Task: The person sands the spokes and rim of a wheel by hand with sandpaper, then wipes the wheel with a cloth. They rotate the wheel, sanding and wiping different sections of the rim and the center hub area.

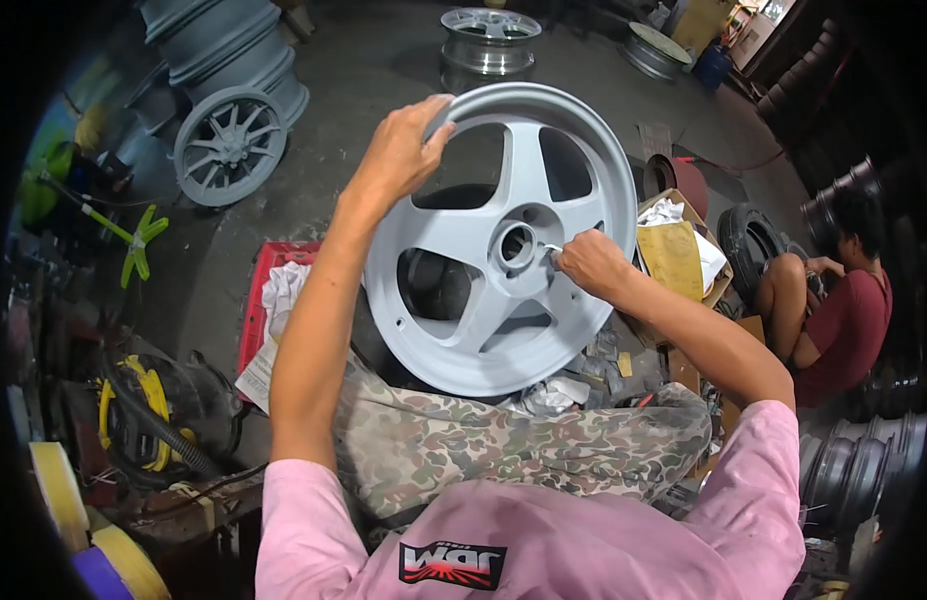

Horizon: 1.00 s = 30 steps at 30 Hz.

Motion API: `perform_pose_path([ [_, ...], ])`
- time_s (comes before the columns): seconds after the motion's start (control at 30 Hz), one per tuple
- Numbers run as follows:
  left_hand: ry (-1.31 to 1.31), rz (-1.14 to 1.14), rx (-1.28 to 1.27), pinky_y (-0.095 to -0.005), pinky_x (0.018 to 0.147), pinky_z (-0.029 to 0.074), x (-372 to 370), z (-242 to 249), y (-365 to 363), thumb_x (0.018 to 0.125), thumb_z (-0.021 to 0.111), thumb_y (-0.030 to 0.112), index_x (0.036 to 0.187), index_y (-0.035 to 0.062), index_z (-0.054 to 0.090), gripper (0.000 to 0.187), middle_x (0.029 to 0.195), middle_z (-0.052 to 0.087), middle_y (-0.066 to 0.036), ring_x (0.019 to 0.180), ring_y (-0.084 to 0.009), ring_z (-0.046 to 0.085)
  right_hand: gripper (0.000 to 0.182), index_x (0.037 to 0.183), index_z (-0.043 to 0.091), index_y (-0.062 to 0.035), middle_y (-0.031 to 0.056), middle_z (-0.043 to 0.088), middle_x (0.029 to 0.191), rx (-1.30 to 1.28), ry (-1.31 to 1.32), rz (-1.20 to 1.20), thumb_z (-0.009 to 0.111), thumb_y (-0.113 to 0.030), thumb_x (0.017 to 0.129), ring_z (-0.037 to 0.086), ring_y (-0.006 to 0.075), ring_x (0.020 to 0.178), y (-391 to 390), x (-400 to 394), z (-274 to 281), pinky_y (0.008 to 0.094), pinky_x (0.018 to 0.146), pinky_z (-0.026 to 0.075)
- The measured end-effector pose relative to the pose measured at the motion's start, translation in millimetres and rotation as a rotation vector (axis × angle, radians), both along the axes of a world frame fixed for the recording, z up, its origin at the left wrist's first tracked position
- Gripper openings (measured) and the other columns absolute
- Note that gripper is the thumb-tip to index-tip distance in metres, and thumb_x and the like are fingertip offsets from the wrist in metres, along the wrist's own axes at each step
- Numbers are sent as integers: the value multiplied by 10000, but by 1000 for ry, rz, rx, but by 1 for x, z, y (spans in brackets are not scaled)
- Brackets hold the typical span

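A light grey five-spoke car wheel rim [521, 165] stands tilted before my camouflage-covered legs, its face towards me. My left hand [409, 140] is closed over its upper left edge, fingers wrapped behind the lip and thumb on the near side. Beside the centre bore, my right hand [591, 264] is closed in a pinch at the hub. A small pale tip shows between its fingers and the hub; what it belongs to is hidden by the hand.
Left of the rim lies a red crate [252, 315] with crumpled paper; to the right, a cardboard box [639, 235] holds papers. A spoked wheel [231, 146] leans on stacked grey rims. Another person [844, 320] squats beside a tyre [749, 240]. A black-and-yellow machine [154, 410] stands lower left.
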<state>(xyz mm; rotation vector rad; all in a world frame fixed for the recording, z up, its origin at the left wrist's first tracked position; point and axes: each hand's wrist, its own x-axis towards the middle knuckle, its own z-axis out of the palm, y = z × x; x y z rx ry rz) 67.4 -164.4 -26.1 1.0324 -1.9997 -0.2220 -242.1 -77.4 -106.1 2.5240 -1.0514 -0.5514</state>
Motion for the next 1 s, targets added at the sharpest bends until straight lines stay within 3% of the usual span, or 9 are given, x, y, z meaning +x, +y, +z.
perform_pose_path([
  [0.13, -34, 2, -90, -450, 974, 515, 3, -8, -4, 949, 664, 158, 1267, -24, 637, 367, 1209, 680, -258, 1111, -422, 657, 106, 780, 724, -153, 67, 719, 735, -74, -199, 49, 647, -183, 846, 734, 238, 731, -5, -5, -47, 392, 618, 539],
  [0.23, -3, 14, -38, -453, 992, 506, 1, -1, 3, 950, 659, 155, 1268, -18, 639, 362, 1224, 676, -250, 1136, -424, 643, 214, 887, 689, -50, 252, 699, 818, 227, -817, -214, 584, -226, 948, 688, 414, 769, -8, -12, -65, 540, 713, 532],
  [0.33, -2, 11, -78, -464, 999, 498, -3, 0, 5, 949, 656, 153, 1266, -16, 638, 360, 1223, 677, -242, 1134, -429, 638, 351, 842, 638, -76, 75, 578, 596, 879, -1536, -1005, 476, -296, 1063, 506, 223, 433, -3, 1, -69, 369, 437, 396],
  [0.47, -40, 43, 2, -456, 1014, 491, 1, 3, 7, 950, 658, 156, 1281, -11, 631, 371, 1253, 666, -244, 1160, -418, 633, 326, 816, 529, -134, -32, 375, 520, 1014, -2333, -1285, 435, -291, 1086, 339, 117, 385, 4, 33, -83, 300, 386, 259],
  [0.57, 1, 4, -34, -454, 974, 502, 8, -6, -5, 947, 660, 161, 1279, 2, 637, 368, 1196, 684, -253, 1107, -428, 649, 261, 896, 524, -136, -32, 436, 587, 1163, -2597, -1005, 469, -296, 1095, 371, 97, 423, 32, 33, -79, 272, 420, 284],
  [0.7, -1, 51, 140, -430, 944, 511, 5, 8, -5, 963, 642, 174, 1292, -17, 622, 380, 1175, 692, -264, 1074, -444, 667, 313, 1192, 646, -64, 68, 631, 749, 884, -2143, -852, 540, -332, 1068, 567, 179, 576, 48, 15, -55, 320, 554, 464],
  [0.77, 17, 54, 185, -427, 951, 507, 4, 13, -1, 965, 638, 176, 1299, -17, 619, 386, 1183, 690, -265, 1089, -438, 665, 356, 1265, 646, -48, 188, 683, 950, 7, -1551, -203, 579, -313, 1036, 649, 309, 739, 38, 27, -46, 424, 695, 535],
  [0.87, 17, 46, 160, -405, 909, 515, 10, 4, -9, 973, 644, 203, 1318, 0, 615, 402, 1152, 703, -255, 989, -360, 690, 270, 1160, 639, -3, 214, 645, 1063, 47, -1268, -145, 623, -214, 994, 653, 390, 899, 25, 55, -22, 489, 799, 518],
  [1.0, -18, 28, 72, -385, 858, 526, 13, -1, -11, 977, 656, 225, 1340, 18, 613, 419, 1127, 721, -237, 873, -291, 719, 230, 1123, 682, -63, 175, 580, 966, 0, -890, -204, 578, -230, 1003, 635, 380, 803, 6, 73, -18, 476, 730, 512],
])
